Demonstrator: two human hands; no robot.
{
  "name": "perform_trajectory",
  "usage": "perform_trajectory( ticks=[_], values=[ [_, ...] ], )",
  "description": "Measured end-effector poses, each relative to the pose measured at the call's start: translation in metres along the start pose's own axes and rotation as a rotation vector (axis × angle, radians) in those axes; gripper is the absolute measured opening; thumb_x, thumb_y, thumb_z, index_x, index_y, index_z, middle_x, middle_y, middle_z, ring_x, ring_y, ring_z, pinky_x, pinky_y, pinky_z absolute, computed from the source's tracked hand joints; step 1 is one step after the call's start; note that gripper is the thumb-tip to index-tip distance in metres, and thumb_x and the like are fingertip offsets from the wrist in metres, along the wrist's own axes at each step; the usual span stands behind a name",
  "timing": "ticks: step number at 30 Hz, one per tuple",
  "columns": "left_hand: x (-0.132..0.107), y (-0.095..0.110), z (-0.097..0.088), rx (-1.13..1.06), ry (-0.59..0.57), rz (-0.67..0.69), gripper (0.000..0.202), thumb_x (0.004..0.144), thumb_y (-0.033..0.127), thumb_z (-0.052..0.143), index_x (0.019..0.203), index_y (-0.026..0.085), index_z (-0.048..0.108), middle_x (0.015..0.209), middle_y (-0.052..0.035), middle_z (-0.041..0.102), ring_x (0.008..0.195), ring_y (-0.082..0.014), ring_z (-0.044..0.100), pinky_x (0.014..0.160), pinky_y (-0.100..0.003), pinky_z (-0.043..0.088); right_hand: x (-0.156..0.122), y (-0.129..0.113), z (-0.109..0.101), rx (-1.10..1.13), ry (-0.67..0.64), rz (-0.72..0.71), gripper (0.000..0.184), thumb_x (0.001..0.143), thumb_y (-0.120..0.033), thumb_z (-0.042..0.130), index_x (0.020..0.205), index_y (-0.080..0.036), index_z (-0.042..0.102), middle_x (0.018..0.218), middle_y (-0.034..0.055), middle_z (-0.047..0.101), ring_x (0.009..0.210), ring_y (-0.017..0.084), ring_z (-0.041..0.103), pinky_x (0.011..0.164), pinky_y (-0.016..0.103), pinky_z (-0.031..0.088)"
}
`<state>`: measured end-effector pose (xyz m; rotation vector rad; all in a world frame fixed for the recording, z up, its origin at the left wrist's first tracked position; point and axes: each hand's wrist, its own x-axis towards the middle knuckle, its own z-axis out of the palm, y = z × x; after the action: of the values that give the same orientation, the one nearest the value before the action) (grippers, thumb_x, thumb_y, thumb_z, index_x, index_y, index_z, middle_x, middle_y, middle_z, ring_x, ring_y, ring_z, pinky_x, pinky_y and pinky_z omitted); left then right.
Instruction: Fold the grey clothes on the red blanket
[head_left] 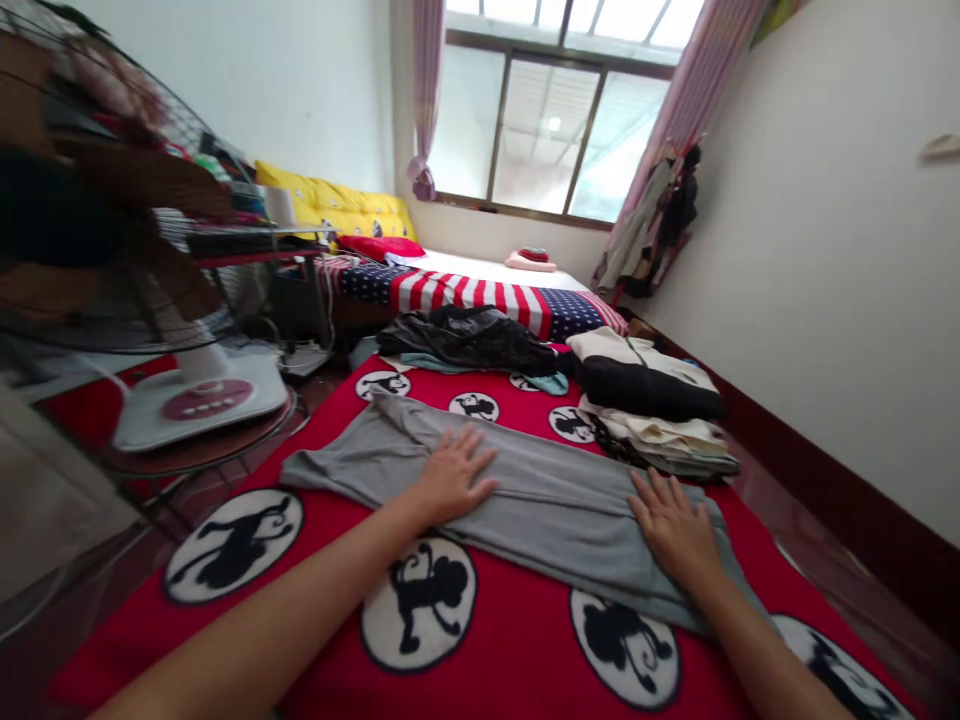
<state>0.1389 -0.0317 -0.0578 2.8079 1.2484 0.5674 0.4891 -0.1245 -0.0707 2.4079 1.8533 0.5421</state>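
Surface logged: red blanket [517,655] printed with white discs bearing black monkey figures, spread flat. I could not tell what was under it. Lying directly on it: a grey garment [555,505] stretched crosswise near me. At the far right was a stack of folded clothes [645,385], black and cream. At the far middle I noted a loose dark heap [472,340], with a teal piece [547,383] just beside it.

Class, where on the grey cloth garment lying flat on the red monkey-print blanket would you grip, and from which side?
Probably its narrow left end, pinched from the left. The grey cloth garment lies flat on the red monkey-print blanket, so only edges offer a hold; that end is bare beyond the left hand; the right hand covers the other.
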Motion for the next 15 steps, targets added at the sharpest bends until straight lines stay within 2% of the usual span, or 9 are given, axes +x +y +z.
perform_trajectory(
  ticks=[4,7,9,12,15],
  values=[
    [0.003,0.045,0.014,-0.124,-0.019,0.18,0.065,0.089,0.062,0.039,0.141,0.024,0.044,0.153,-0.0126,0.033,0.142,-0.0272,0.027,0.115,-0.049,0.018,0.005,0.017,0.023,-0.011,0.073,-0.093,0.055,0.093,-0.034,0.024,0.143,-0.023,0.042,0.153,0.0097,0.033,0.14,0.036,0.027,0.1,0.063,0.033],
    [0.008,0.051,0.018,-0.166,-0.034,0.192,0.068,0.088,0.067,0.034,0.144,0.028,0.039,0.153,-0.0093,0.034,0.142,-0.0275,0.027,0.115,-0.051,0.019,0.009,0.033,0.039,-0.02,0.065,-0.187,0.056,0.09,-0.034,0.027,0.14,-0.023,0.047,0.154,0.0097,0.031,0.14,0.039,0.025,0.096,0.064,0.036],
    [0.006,0.035,0.014,-0.145,-0.031,0.076,0.072,0.087,0.07,0.032,0.144,0.027,0.039,0.153,-0.0091,0.034,0.142,-0.028,0.027,0.115,-0.051,0.018,0.01,0.04,0.045,-0.037,0.056,-0.229,0.055,0.088,-0.033,0.028,0.137,-0.024,0.052,0.154,0.0086,0.031,0.14,0.04,0.024,0.096,0.065,0.036],
    [-0.006,-0.005,0.002,-0.068,-0.006,-0.164,0.073,0.087,0.071,0.032,0.143,0.026,0.042,0.154,-0.0097,0.032,0.143,-0.0286,0.024,0.116,-0.049,0.016,0.009,0.042,0.047,-0.031,0.069,-0.248,0.053,0.088,-0.032,0.029,0.134,-0.025,0.055,0.154,0.0067,0.031,0.141,0.04,0.023,0.097,0.064,0.036],
    [-0.024,-0.043,-0.011,-0.001,-0.011,-0.289,0.07,0.088,0.069,0.033,0.144,0.027,0.04,0.155,-0.0085,0.03,0.144,-0.0277,0.023,0.116,-0.049,0.019,0.009,0.042,0.049,0.011,0.092,-0.242,0.052,0.088,-0.034,0.03,0.133,-0.027,0.055,0.153,0.0059,0.033,0.14,0.039,0.023,0.096,0.064,0.037]
  ],
)
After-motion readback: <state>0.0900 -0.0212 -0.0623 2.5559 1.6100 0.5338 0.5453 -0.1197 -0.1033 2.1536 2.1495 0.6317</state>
